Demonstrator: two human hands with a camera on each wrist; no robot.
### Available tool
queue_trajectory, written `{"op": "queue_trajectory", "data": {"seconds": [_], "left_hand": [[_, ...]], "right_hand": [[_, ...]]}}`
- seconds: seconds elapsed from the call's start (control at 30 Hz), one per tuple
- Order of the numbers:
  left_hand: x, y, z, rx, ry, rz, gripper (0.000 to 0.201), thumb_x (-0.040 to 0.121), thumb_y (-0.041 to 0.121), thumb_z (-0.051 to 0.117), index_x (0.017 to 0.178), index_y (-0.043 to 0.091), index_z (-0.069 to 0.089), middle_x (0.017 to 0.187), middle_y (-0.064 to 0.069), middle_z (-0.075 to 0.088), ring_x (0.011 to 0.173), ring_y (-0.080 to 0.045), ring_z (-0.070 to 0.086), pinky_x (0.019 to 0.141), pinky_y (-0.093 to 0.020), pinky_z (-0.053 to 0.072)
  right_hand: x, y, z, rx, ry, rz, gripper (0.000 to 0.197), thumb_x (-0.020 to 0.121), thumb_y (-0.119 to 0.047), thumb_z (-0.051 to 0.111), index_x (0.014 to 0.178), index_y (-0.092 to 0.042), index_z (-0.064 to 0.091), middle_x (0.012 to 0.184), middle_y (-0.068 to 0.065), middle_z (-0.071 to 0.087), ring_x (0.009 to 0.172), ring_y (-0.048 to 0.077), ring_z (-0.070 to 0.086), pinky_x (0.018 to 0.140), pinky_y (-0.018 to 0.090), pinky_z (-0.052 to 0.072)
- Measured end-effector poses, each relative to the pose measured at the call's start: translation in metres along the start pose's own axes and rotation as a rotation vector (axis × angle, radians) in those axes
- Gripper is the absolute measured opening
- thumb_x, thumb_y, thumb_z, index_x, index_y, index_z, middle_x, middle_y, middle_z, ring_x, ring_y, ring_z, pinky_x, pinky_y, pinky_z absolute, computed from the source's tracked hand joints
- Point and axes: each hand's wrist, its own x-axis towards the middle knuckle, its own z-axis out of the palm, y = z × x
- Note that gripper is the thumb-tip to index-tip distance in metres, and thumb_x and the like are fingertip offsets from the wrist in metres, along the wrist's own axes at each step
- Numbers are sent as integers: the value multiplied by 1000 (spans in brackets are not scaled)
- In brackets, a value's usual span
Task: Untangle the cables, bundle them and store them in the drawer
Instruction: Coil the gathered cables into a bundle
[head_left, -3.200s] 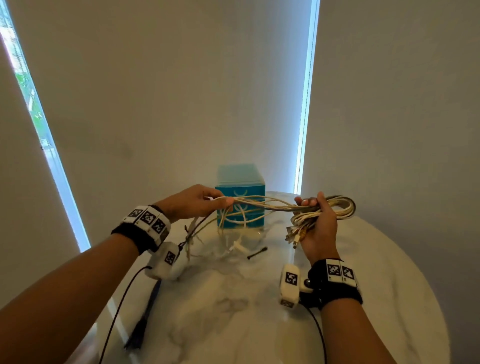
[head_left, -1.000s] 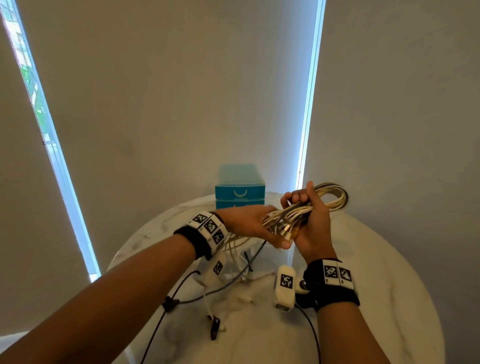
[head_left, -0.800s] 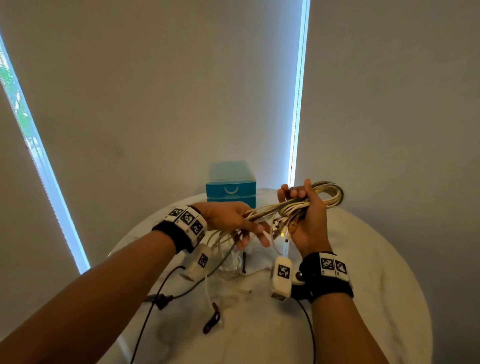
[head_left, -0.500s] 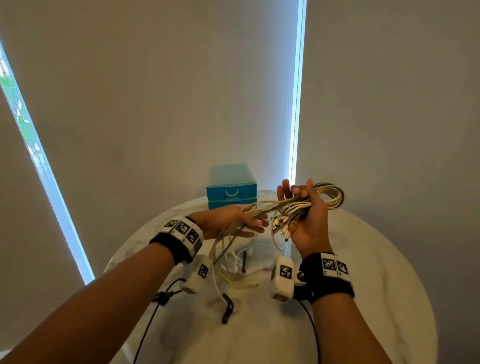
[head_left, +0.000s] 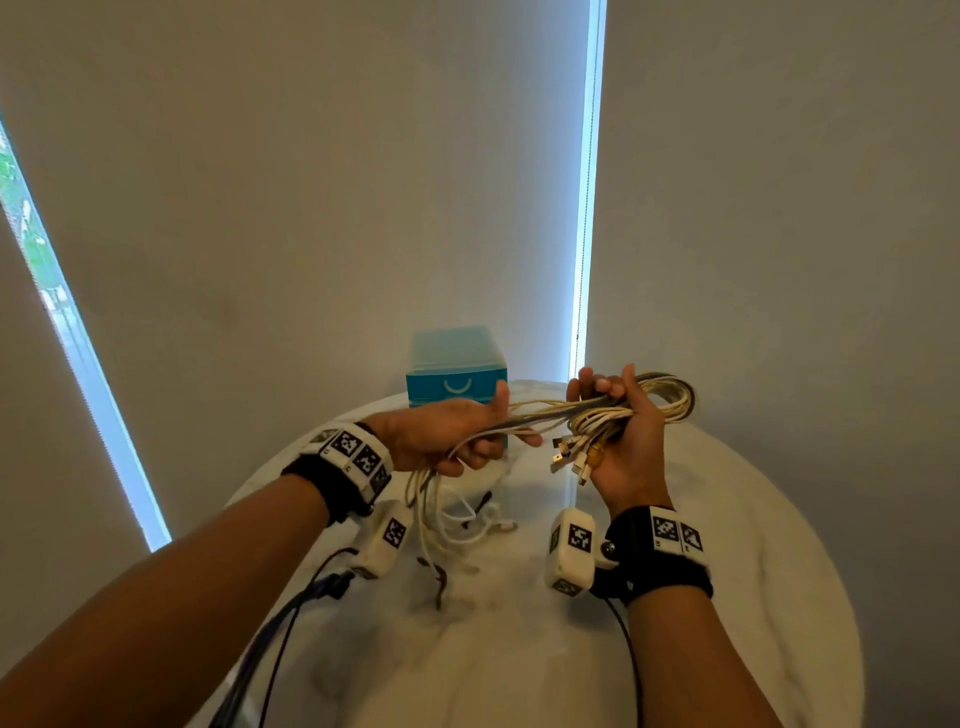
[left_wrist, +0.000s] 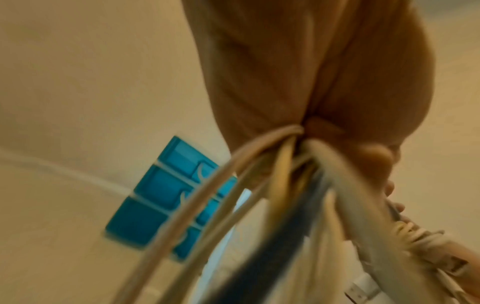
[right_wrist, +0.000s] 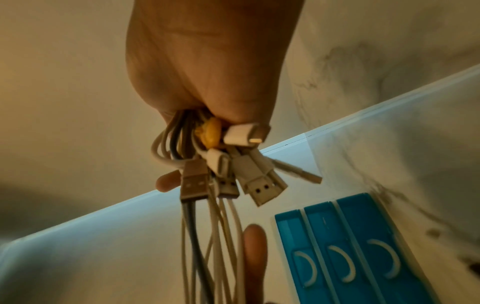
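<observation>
My right hand (head_left: 618, 415) grips a coil of pale cables (head_left: 670, 400) above the table, palm toward me. Several USB plugs (head_left: 574, 454) stick out below its fist; the right wrist view shows these plugs (right_wrist: 233, 170) close up. Strands (head_left: 540, 413) run left from the coil into my left hand (head_left: 483, 434), which holds them with the thumb raised. In the left wrist view the strands (left_wrist: 291, 148) pass through its curled fingers. Loose ends (head_left: 447, 519) hang down to the marble. The blue drawer unit (head_left: 457, 382) stands behind, its drawers closed.
The round marble table (head_left: 753, 545) carries the loose cable tails and a dark plug end (head_left: 440, 579). Dark wrist-camera leads (head_left: 291, 618) run off the front left edge. Walls and window blinds close in behind the drawer unit.
My left hand has slid leftwards along the strands, away from the right hand, so they now stretch between both hands. The right hand keeps the coil about where it was.
</observation>
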Motion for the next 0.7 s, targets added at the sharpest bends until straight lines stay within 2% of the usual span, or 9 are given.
{"op": "queue_trajectory", "data": {"seconds": [0.07, 0.17, 0.27, 0.33, 0.4, 0.47, 0.57, 0.63, 0.7], "left_hand": [[-8, 6, -11, 210, 83, -11, 84, 102, 77, 26, 123, 11, 73, 71, 7, 45, 57, -6, 36, 47, -19, 35], [-19, 10, -39, 577, 198, 41, 66, 104, 71, 33, 101, 15, 69, 77, 8, 60, 64, -13, 51, 63, -23, 48], [-25, 4, -66, 902, 250, -27, 57, 106, 64, 35, 109, 23, 75, 102, 3, 71, 92, -17, 65, 90, -35, 51], [-25, -1, -66, 948, 171, -142, 48, 112, 54, 38, 116, 25, 76, 116, 2, 70, 107, -18, 63, 100, -38, 47], [-17, 0, -54, 842, 119, -151, 35, 114, 32, 44, 132, 15, 69, 130, -6, 67, 120, -24, 61, 106, -40, 47], [-4, 5, -35, 551, 173, 19, 37, 100, 18, 53, 132, 3, 65, 132, -14, 68, 122, -24, 63, 109, -45, 49], [14, 7, -11, 152, 232, 166, 41, 99, 34, 56, 117, 1, 71, 119, -19, 74, 109, -26, 71, 109, -53, 52], [17, 8, 5, 82, 172, 126, 41, 105, 54, 54, 122, 22, 72, 121, -6, 76, 107, -20, 74, 99, -41, 56], [15, 7, 14, 224, 107, 61, 45, 104, 61, 58, 135, 29, 64, 120, 7, 77, 107, -11, 75, 93, -26, 59]], "right_hand": [[-1, 2, 4, -57, -25, 8, 41, 114, -36, 53, 79, -13, 57, 80, 4, 65, 96, 24, 79, 92, 40, 65], [-4, 9, 13, -133, -55, 31, 40, 114, -36, 51, 83, -12, 59, 86, 7, 68, 104, 27, 79, 96, 40, 64], [-8, 30, 25, -244, -79, 81, 38, 114, -36, 51, 83, -13, 57, 90, 7, 70, 111, 30, 77, 94, 39, 64], [-11, 44, 28, -327, -109, 107, 37, 114, -35, 51, 83, -14, 56, 92, 7, 71, 113, 31, 76, 94, 40, 63], [-16, 51, 29, -417, -124, 104, 38, 114, -35, 51, 83, -14, 59, 94, 8, 74, 109, 30, 77, 94, 43, 63], [-16, 55, 26, -525, -116, 76, 41, 113, -38, 53, 81, -16, 67, 94, 9, 77, 92, 26, 77, 84, 41, 63], [-14, 56, 21, -595, -74, 48, 39, 109, -43, 61, 94, -9, 72, 99, 16, 77, 88, 31, 74, 83, 45, 61], [-11, 53, 18, -587, -67, 53, 48, 108, -44, 61, 114, 2, 69, 112, 20, 79, 106, 37, 77, 98, 53, 62], [-11, 48, 18, -567, -86, 69, 42, 110, -43, 58, 103, -3, 69, 107, 15, 79, 106, 34, 77, 100, 55, 59]]}}
